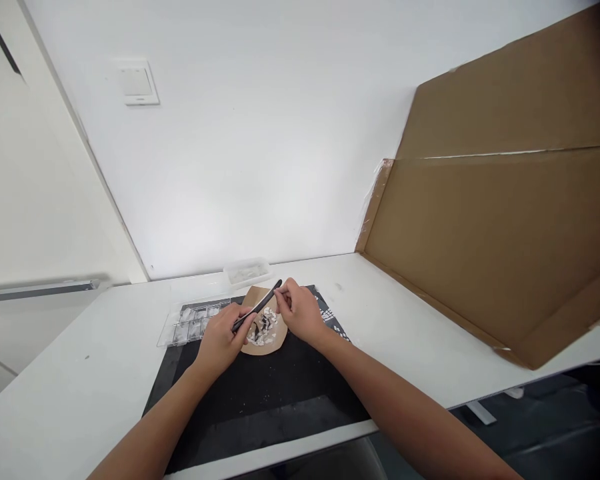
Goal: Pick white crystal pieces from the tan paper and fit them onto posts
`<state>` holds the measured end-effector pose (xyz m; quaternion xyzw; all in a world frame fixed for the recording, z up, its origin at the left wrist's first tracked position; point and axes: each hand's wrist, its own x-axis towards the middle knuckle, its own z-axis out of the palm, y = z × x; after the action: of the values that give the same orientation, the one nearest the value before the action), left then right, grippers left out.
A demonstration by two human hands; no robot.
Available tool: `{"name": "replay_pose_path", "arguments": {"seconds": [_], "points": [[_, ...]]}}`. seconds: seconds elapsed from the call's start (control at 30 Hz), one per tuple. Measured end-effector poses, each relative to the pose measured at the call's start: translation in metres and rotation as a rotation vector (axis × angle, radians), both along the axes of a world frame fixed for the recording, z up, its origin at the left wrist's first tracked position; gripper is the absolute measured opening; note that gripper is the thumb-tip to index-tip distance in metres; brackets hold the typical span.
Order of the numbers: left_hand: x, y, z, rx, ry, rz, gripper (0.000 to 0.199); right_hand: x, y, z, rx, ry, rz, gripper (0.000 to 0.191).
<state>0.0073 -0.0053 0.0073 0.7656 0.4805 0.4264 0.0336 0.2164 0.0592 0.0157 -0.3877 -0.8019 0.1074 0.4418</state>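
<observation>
My left hand [227, 331] is closed around a slim black stick [260, 306] with a pale strip along it, tilted up to the right. At the stick's upper end, my right hand [298, 309] has its fingers pinched together; whatever is between them is too small to make out. Beneath both hands lies a round piece of brown card [253, 350], with small white pieces [271, 335] and some black bits scattered on it. The card rests on a black mat [275, 393].
Left of the card, a clear compartment box [167, 335] holds whitish contents. A translucent tray [249, 273] stands against the wall. A large folded cardboard sheet [485, 220] leans at the right of the white table [75, 393]. A patterned item [327, 313] lies behind my right wrist.
</observation>
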Motion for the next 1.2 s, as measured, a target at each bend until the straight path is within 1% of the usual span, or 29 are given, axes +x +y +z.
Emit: {"name": "replay_pose_path", "arguments": {"seconds": [0.1,0.2,0.27,0.37,0.5,0.57,0.63,0.77,0.83,0.97,1.07,1.13,1.2], "points": [[0.0,0.0,-0.001,0.0,0.0,-0.002,0.018,0.0,0.0,-0.001,-0.017,-0.006,0.037,0.014],[-0.002,0.002,-0.002,0.005,0.002,0.004,0.018,-0.008,-0.007,-0.004,0.045,-0.074,0.092,0.013],[-0.002,0.003,-0.002,0.007,0.007,0.008,0.018,-0.013,-0.012,-0.007,0.082,-0.108,0.099,0.013],[-0.003,0.003,-0.002,0.005,0.014,0.008,0.018,-0.015,-0.014,-0.008,0.045,-0.095,0.054,0.014],[-0.002,0.001,-0.001,-0.001,0.018,0.002,0.018,-0.006,-0.006,-0.004,-0.063,-0.026,-0.028,0.015],[-0.002,0.001,-0.002,-0.004,0.017,-0.001,0.018,-0.002,-0.001,-0.003,-0.102,0.01,-0.044,0.016],[-0.002,0.001,-0.002,-0.005,0.015,-0.004,0.017,-0.001,-0.001,-0.003,-0.128,0.033,-0.012,0.016],[-0.003,0.002,-0.003,0.001,0.021,-0.003,0.018,-0.008,-0.008,-0.006,-0.14,0.024,0.123,0.015],[-0.003,0.003,-0.002,0.007,0.024,0.002,0.018,-0.012,-0.012,-0.008,-0.123,0.008,0.146,0.014],[-0.004,0.004,-0.002,0.011,0.026,0.006,0.019,-0.011,-0.01,-0.006,-0.085,0.003,0.072,0.014],[-0.004,0.003,-0.003,0.007,0.031,0.001,0.019,-0.005,-0.003,-0.005,-0.1,0.044,0.007,0.015],[-0.004,0.003,-0.004,0.005,0.031,0.0,0.018,-0.004,0.0,-0.005,-0.109,0.059,0.009,0.015],[-0.004,0.003,-0.004,0.003,0.03,0.0,0.018,-0.005,-0.002,-0.006,-0.1,0.041,0.053,0.013]]}}
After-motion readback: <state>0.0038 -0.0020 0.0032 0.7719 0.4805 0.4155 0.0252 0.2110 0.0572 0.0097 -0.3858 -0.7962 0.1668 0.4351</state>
